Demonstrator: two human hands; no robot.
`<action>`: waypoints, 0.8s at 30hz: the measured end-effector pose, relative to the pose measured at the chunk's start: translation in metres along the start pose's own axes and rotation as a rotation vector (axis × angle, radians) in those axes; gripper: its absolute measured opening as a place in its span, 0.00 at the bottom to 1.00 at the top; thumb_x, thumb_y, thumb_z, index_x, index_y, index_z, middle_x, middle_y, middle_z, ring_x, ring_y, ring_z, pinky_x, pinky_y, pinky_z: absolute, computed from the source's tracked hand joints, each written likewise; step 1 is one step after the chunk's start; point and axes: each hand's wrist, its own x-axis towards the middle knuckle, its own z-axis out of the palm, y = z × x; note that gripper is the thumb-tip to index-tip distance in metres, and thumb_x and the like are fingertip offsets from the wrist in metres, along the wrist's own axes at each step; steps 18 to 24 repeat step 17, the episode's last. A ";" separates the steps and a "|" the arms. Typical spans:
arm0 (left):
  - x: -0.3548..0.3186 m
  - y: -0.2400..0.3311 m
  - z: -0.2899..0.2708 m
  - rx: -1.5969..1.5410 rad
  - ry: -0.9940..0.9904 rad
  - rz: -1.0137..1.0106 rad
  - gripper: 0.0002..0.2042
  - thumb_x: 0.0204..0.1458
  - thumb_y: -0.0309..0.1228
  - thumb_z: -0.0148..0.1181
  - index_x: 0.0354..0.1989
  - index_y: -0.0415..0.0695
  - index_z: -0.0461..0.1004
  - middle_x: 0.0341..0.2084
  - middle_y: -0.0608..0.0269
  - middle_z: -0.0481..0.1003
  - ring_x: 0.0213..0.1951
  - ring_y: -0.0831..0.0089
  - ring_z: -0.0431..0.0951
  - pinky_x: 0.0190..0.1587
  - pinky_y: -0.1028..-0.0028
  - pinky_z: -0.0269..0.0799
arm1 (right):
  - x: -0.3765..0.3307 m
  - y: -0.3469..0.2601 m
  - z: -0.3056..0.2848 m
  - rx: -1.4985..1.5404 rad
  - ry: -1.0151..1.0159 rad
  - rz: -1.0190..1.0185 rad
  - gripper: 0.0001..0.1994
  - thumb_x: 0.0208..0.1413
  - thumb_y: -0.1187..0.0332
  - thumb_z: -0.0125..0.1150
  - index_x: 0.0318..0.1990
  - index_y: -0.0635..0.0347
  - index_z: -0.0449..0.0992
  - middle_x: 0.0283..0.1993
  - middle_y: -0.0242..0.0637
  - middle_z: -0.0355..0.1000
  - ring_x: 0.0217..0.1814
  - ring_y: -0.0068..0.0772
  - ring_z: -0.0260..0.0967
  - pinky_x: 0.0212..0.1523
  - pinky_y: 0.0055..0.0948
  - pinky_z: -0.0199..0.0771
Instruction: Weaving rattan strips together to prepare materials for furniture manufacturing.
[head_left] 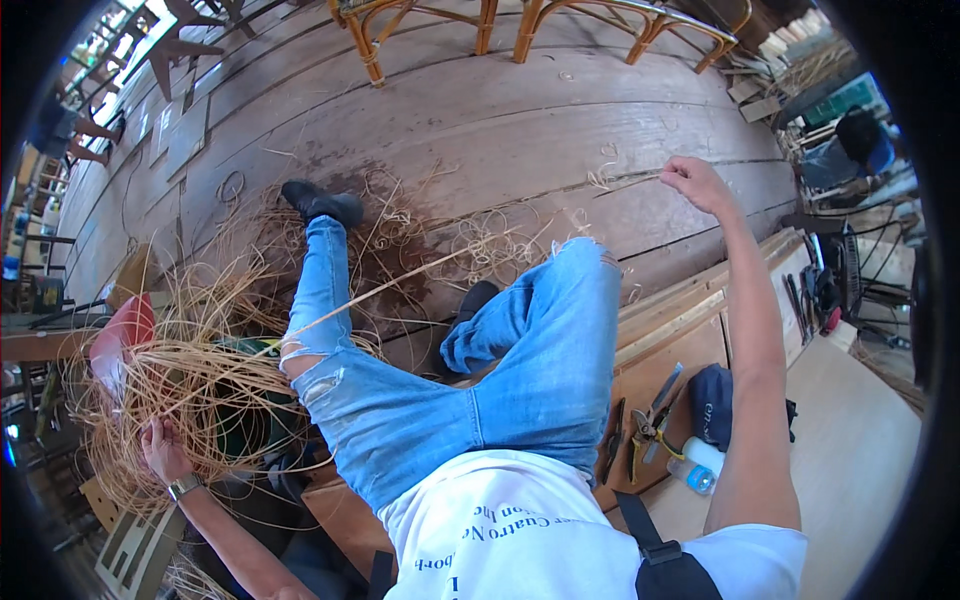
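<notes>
Rattan strand [420, 275] – R hand [697, 183] pulls, L hand [163, 452] in bundle [190, 390].

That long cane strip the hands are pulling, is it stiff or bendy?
Probably bendy but springy: the strip runs nearly straight from the right hand toward the tangled coil by the left hand, where such strands curl in loops. Likely light, being so thin.

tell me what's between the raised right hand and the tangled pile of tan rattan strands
In the head view, one taut rattan strand spans from right hand to pile, crossing the blue-jeaned legs.
</notes>
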 end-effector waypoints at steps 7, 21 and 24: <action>0.046 0.012 0.048 0.008 -0.088 0.063 0.07 0.59 0.29 0.65 0.39 0.43 0.73 0.31 0.63 0.80 0.30 0.78 0.80 0.29 0.81 0.78 | -0.016 0.046 -0.013 -0.184 0.097 0.087 0.12 0.56 0.62 0.65 0.35 0.63 0.79 0.30 0.43 0.76 0.33 0.38 0.72 0.39 0.36 0.71; 0.084 0.015 0.061 -0.042 -0.137 0.060 0.03 0.59 0.28 0.64 0.38 0.45 0.76 0.30 0.65 0.80 0.28 0.79 0.79 0.29 0.80 0.78 | -0.018 0.123 -0.005 -0.492 0.374 0.331 0.14 0.59 0.56 0.58 0.39 0.57 0.80 0.42 0.51 0.78 0.49 0.57 0.75 0.49 0.50 0.75; 0.084 0.015 0.061 -0.042 -0.137 0.060 0.03 0.59 0.28 0.64 0.38 0.45 0.76 0.30 0.65 0.80 0.28 0.79 0.79 0.29 0.80 0.78 | -0.018 0.123 -0.005 -0.492 0.374 0.331 0.14 0.59 0.56 0.58 0.39 0.57 0.80 0.42 0.51 0.78 0.49 0.57 0.75 0.49 0.50 0.75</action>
